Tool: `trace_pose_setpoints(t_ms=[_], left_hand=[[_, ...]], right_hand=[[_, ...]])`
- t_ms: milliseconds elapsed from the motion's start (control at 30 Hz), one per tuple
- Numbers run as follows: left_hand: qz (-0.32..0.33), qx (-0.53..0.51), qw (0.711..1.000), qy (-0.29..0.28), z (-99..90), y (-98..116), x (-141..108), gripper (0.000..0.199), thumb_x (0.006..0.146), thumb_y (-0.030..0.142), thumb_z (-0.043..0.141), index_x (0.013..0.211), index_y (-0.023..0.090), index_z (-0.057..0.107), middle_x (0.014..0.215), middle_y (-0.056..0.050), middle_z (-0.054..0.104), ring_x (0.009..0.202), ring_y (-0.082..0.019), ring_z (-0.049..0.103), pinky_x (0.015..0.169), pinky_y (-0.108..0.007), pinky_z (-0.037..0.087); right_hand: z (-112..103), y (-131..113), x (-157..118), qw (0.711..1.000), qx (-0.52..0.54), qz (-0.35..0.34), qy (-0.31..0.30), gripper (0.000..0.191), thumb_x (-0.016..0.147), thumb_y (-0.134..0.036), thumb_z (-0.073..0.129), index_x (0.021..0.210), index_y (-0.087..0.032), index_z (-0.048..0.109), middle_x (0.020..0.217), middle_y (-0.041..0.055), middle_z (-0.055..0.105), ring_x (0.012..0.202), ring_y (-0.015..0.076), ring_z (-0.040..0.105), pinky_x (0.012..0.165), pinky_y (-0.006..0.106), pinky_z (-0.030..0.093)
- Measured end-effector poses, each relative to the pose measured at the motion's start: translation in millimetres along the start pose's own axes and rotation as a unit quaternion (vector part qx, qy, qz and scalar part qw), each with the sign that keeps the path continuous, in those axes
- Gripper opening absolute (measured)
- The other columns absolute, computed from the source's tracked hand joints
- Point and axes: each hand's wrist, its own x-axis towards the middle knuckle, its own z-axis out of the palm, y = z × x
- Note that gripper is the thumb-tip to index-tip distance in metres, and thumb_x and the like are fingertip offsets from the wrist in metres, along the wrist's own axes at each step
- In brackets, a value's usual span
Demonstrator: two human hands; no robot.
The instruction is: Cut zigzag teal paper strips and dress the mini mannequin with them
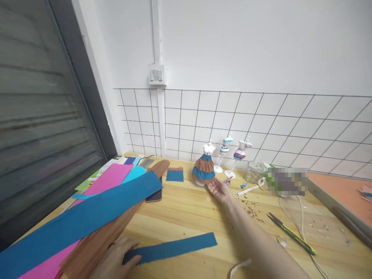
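My left hand (pixel 117 255) is low in the view, its thumb and fingers closed on the left end of a narrow blue crepe paper strip (pixel 174 248). The strip lies flat on the wooden table. My right hand (pixel 219 190) reaches forward, palm partly turned up and fingers extended, touching the lower hem of a small dress form (pixel 204 167). That form wears a tiered skirt of blue and brown crepe paper; its white base shows partly below. A short blue piece with a brown gathered edge (pixel 174 175) lies to its left.
Two more small dress forms (pixel 223 150) (pixel 240 153) stand behind, beside a glass jar (pixel 257 170). Yellow-green thread snips (pixel 293 234), white cord (pixel 302 217) and paper scraps (pixel 252 209) lie rightward. Blue (pixel 87 211), pink (pixel 109 178) and brown (pixel 101 236) crepe sheets overlap a phone (pixel 154 195) at left.
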Motion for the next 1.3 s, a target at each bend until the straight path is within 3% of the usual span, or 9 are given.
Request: trace_pose_setpoints(t_ms=[200, 367, 467, 567, 667, 800, 967, 1133, 1300], left_hand=[[0.024, 0.054, 0.997, -0.049, -7.4, 18.6, 6.0, 0.008, 0.064, 0.021, 0.053, 0.069, 0.018, 0.059, 0.08, -0.004, 0.062, 0.081, -0.022, 0.055, 0.072, -0.03, 0.039], [0.052, 0.069, 0.994, -0.071, -11.7, 24.5, 13.3, 0.004, 0.062, 0.021, 0.051, 0.061, 0.019, 0.047, 0.07, -0.001, 0.055, 0.069, -0.018, 0.05, 0.061, -0.026, 0.034], [0.071, 0.074, 0.99, -0.093, -11.6, 26.5, 20.1, 0.005, 0.062, 0.02, 0.047, 0.06, 0.019, 0.042, 0.065, 0.001, 0.051, 0.066, -0.017, 0.048, 0.058, -0.025, 0.031], [0.072, 0.055, 0.987, -0.13, -13.3, 32.6, 25.6, 0.006, 0.064, 0.023, 0.045, 0.061, 0.02, 0.041, 0.06, 0.004, 0.045, 0.06, -0.015, 0.045, 0.054, -0.023, 0.03], [0.065, 0.003, 0.984, -0.168, -16.1, 41.2, 27.8, 0.013, 0.063, 0.024, 0.048, 0.074, 0.019, 0.049, 0.061, 0.005, 0.044, 0.059, -0.013, 0.045, 0.055, -0.022, 0.032], [0.052, -0.062, 0.98, -0.184, -14.4, 44.4, 28.0, 0.037, 0.059, 0.026, 0.056, 0.094, 0.016, 0.055, 0.063, 0.005, 0.043, 0.06, -0.013, 0.046, 0.057, -0.023, 0.035], [0.04, -0.12, 0.976, -0.176, -6.9, 33.4, 23.2, 0.042, 0.058, 0.032, 0.063, 0.095, 0.014, 0.061, 0.063, 0.004, 0.047, 0.061, -0.014, 0.048, 0.059, -0.023, 0.037], [0.018, -0.168, 0.966, -0.195, -9.9, 30.1, 9.2, 0.026, 0.059, 0.04, 0.067, 0.067, 0.015, 0.063, 0.055, 0.003, 0.053, 0.053, -0.012, 0.046, 0.053, -0.022, 0.034], [0.009, -0.271, 0.938, -0.216, -23.0, 39.4, -3.6, 0.03, 0.064, 0.044, 0.066, 0.065, 0.015, 0.061, 0.053, 0.003, 0.055, 0.05, -0.01, 0.046, 0.05, -0.021, 0.033]], right_hand=[[-15.1, -16.8, -26.9, 0.993, -0.117, 0.013, -0.029, 0.028, 0.087, -0.027, 0.052, 0.113, -0.016, 0.052, 0.112, 0.0073, 0.056, 0.091, 0.0202, 0.059, 0.075, 0.04, 0.05], [-46.3, -40.9, -86.8, 0.959, -0.274, -0.017, -0.063, 0.026, 0.087, -0.028, 0.052, 0.109, -0.015, 0.054, 0.103, 0.0061, 0.061, 0.086, 0.0186, 0.061, 0.074, 0.038, 0.05], [-59.3, -46.7, -136.6, 0.912, -0.393, -0.042, -0.114, 0.021, 0.077, -0.025, 0.062, 0.097, -0.017, 0.062, 0.082, 0.0042, 0.068, 0.08, 0.0194, 0.062, 0.074, 0.032, 0.047], [-64.6, -41.0, -179.0, 0.845, -0.506, -0.088, -0.149, 0.009, 0.069, -0.02, 0.065, 0.078, -0.019, 0.068, 0.093, 0.0053, 0.069, 0.084, 0.023, 0.06, 0.077, 0.033, 0.044], [-66.1, -27.2, -202.3, 0.777, -0.589, -0.137, -0.173, 0.016, 0.068, -0.016, 0.062, 0.082, -0.022, 0.069, 0.094, 0.0065, 0.068, 0.092, 0.0266, 0.057, 0.08, 0.035, 0.041], [-66.7, -12.3, -211.8, 0.703, -0.652, -0.197, -0.204, 0.019, 0.078, -0.015, 0.051, 0.085, -0.023, 0.068, 0.087, 0.0072, 0.067, 0.089, 0.0245, 0.056, 0.082, 0.037, 0.039], [-71.4, -25.7, -207.9, 0.653, -0.687, -0.254, -0.194, 0.023, 0.082, -0.015, 0.045, 0.085, -0.021, 0.067, 0.086, 0.0081, 0.067, 0.087, 0.0233, 0.056, 0.08, 0.036, 0.04], [-77.2, -52.7, -191.6, 0.649, -0.696, -0.28, -0.13, 0.026, 0.084, -0.019, 0.041, 0.09, -0.018, 0.066, 0.094, 0.0115, 0.066, 0.091, 0.025, 0.056, 0.082, 0.039, 0.041], [-69.2, -45.8, -196.3, 0.657, -0.681, -0.249, -0.207, 0.023, 0.078, -0.016, 0.049, 0.084, -0.021, 0.071, 0.088, 0.0058, 0.07, 0.086, 0.0213, 0.061, 0.08, 0.031, 0.045]])
